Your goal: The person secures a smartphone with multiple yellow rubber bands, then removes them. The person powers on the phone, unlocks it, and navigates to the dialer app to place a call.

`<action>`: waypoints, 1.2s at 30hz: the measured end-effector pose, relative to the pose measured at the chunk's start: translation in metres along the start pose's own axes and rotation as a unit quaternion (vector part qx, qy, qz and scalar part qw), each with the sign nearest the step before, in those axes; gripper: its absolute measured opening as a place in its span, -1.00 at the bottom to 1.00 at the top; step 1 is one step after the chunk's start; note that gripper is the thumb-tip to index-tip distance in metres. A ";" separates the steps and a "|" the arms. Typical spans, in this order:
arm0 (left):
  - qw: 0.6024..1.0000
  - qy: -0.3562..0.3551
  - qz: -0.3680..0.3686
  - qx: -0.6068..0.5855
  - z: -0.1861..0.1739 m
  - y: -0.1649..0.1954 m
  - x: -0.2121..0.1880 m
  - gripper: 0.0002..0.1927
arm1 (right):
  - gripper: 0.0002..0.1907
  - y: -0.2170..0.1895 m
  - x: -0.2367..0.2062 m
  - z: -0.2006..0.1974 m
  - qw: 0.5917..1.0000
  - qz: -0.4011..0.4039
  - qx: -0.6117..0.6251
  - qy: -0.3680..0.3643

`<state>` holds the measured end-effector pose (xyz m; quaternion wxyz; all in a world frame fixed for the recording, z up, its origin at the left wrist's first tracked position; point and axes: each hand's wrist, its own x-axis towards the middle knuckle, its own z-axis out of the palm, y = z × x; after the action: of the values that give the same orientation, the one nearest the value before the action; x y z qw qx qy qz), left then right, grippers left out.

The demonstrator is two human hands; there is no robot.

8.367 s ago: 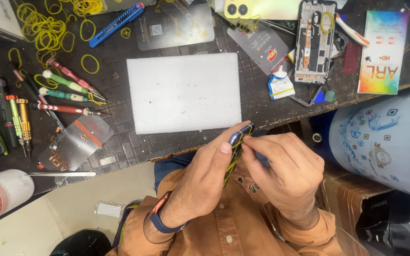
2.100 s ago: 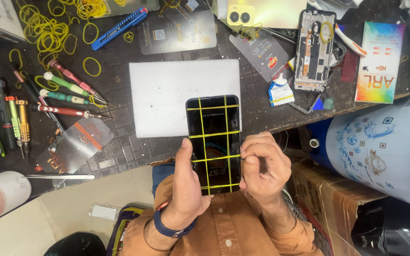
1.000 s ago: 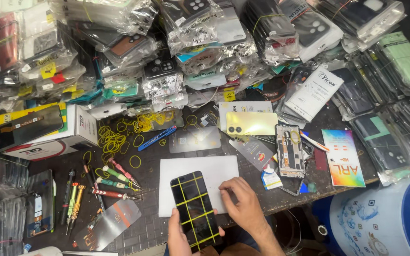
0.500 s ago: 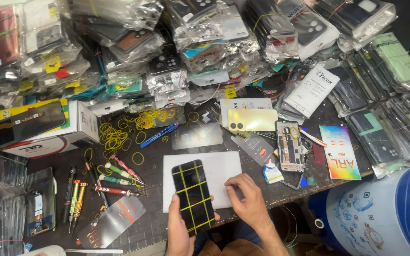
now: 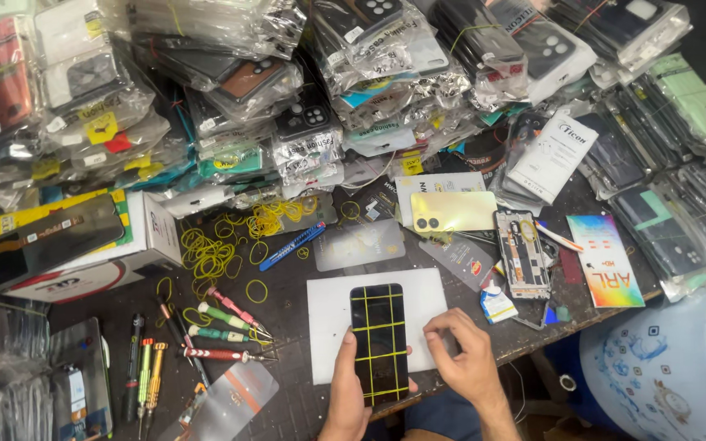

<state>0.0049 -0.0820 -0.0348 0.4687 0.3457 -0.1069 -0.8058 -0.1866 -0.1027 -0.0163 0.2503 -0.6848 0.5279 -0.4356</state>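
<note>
A black phone screen (image 5: 379,341) bound with yellow rubber bands in a grid lies on a white mat (image 5: 327,310) on the dark workbench. My left hand (image 5: 343,388) grips its lower left edge, thumb along the side. My right hand (image 5: 469,358) rests on the mat's right edge just beside the phone, fingers curled and holding nothing.
Several screwdrivers (image 5: 214,331) and loose yellow rubber bands (image 5: 206,253) lie to the left. A yellow phone back (image 5: 447,211), an opened phone frame (image 5: 521,253), a small glue bottle (image 5: 496,300) and a colourful card (image 5: 606,260) sit to the right. Bagged phone cases (image 5: 353,82) pile up behind. A blue-white barrel (image 5: 672,367) stands at lower right.
The banded phone, earlier held up near my chest, has come down onto the white mat. The view has tilted up to show the piles behind the bench.
</note>
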 end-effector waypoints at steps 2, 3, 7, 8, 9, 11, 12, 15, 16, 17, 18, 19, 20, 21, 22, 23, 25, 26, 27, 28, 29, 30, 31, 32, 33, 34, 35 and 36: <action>1.000 0.012 -0.027 -0.008 -0.005 -0.001 0.003 -0.25 | -0.91 0.000 0.000 0.001 1.000 0.009 -0.003 0.005; 0.999 0.017 -0.038 -0.012 -0.008 -0.002 0.006 -0.22 | -0.91 0.000 0.000 0.001 1.000 0.011 -0.005 0.009; 1.000 -0.005 -0.002 -0.019 -0.015 -0.011 0.015 -0.33 | -0.92 -0.002 0.003 0.000 1.000 0.014 -0.004 0.007; 0.999 -0.003 -0.018 -0.029 -0.016 -0.012 0.018 -0.33 | -0.92 -0.004 0.003 0.000 1.000 0.026 -0.004 0.007; 0.999 -0.001 -0.032 -0.038 -0.018 -0.014 0.020 -0.33 | -0.91 -0.005 0.004 0.000 0.999 0.035 -0.005 0.007; 0.998 0.001 -0.035 -0.057 -0.020 -0.014 0.023 -0.29 | -0.78 -0.008 0.005 0.002 0.998 -0.006 -0.049 0.036; 0.997 0.003 -0.037 -0.068 -0.020 -0.013 0.025 -0.27 | -0.71 -0.009 0.006 0.004 0.996 -0.025 -0.072 0.049; 0.998 0.005 -0.030 -0.047 -0.017 -0.012 0.021 -0.29 | -0.51 -0.013 0.007 0.006 0.990 -0.032 -0.134 0.034; 0.998 0.030 -0.036 -0.030 -0.016 -0.011 0.018 -0.27 | -0.48 -0.014 0.009 0.007 0.990 -0.018 -0.139 0.025; 0.998 0.055 -0.040 -0.015 -0.014 -0.012 0.013 -0.24 | -0.46 -0.015 0.009 0.006 0.989 -0.004 -0.145 0.013; 0.996 0.079 -0.041 0.003 -0.013 -0.011 0.012 -0.22 | -0.44 -0.014 0.012 0.007 0.989 0.005 -0.148 0.004; 0.998 0.059 -0.028 -0.019 -0.012 -0.009 0.014 -0.27 | -0.43 -0.015 0.013 0.007 0.984 -0.030 -0.173 0.013; 0.998 0.046 -0.006 -0.041 -0.011 -0.008 0.016 -0.32 | -0.42 -0.014 0.015 0.007 0.979 -0.070 -0.188 0.020; 0.996 0.047 0.014 -0.072 -0.011 -0.010 0.010 -0.37 | -0.41 -0.015 0.015 0.009 0.975 -0.105 -0.198 0.010; 0.997 0.023 0.009 -0.069 -0.012 -0.012 0.005 -0.34 | -0.44 -0.016 0.013 0.009 0.975 -0.097 -0.198 -0.001; 0.997 -0.004 0.004 -0.071 -0.014 -0.011 0.002 -0.30 | -0.46 -0.017 0.011 0.009 0.975 -0.089 -0.203 -0.014; 0.997 -0.055 0.045 -0.035 -0.015 -0.011 -0.002 -0.34 | -0.53 -0.019 0.003 0.009 0.981 -0.050 -0.185 -0.029; 0.995 -0.067 0.062 -0.033 -0.016 -0.008 -0.002 -0.33 | -0.55 -0.018 0.004 0.011 0.982 -0.042 -0.182 -0.013; 0.993 -0.081 0.075 -0.033 -0.014 -0.007 -0.001 -0.33 | -0.57 -0.016 0.005 0.013 0.982 -0.049 -0.181 -0.010; 0.991 -0.093 0.083 -0.037 -0.011 -0.008 -0.001 -0.33 | -0.58 -0.013 0.005 0.013 0.982 -0.051 -0.183 -0.010; 0.994 -0.071 0.078 -0.039 -0.008 -0.008 -0.001 -0.33 | -0.59 -0.012 0.003 0.012 0.981 -0.047 -0.189 -0.014; 0.996 -0.048 0.068 -0.044 -0.006 -0.006 -0.001 -0.32 | -0.59 -0.009 0.002 0.010 0.982 -0.052 -0.180 -0.016; 0.997 -0.022 0.054 -0.053 -0.004 -0.006 -0.002 -0.32 | -0.59 -0.006 0.001 0.009 0.983 -0.053 -0.173 -0.021; 0.997 -0.025 0.063 -0.041 -0.003 -0.006 -0.004 -0.31 | -0.59 -0.002 0.000 0.008 0.985 -0.051 -0.165 -0.026; 0.997 -0.027 0.071 -0.026 -0.003 -0.003 -0.004 -0.31 | -0.60 0.001 -0.001 0.007 0.984 -0.054 -0.166 -0.030; 0.997 -0.027 0.077 -0.014 -0.003 -0.003 -0.007 -0.30 | -0.61 0.003 -0.003 0.006 0.984 -0.054 -0.166 -0.037; 0.996 -0.030 0.078 -0.017 -0.003 -0.004 -0.010 -0.29 | -0.61 0.004 -0.005 0.005 0.984 -0.054 -0.166 -0.041; 0.996 -0.039 0.083 -0.010 -0.004 -0.003 -0.012 -0.29 | -0.63 0.005 -0.006 0.006 0.984 -0.051 -0.165 -0.044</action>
<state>0.0090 -0.0703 -0.0336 0.5331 0.2989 -0.1454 -0.7780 -0.1847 -0.0997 -0.0252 0.1346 -0.7609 0.5455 -0.3246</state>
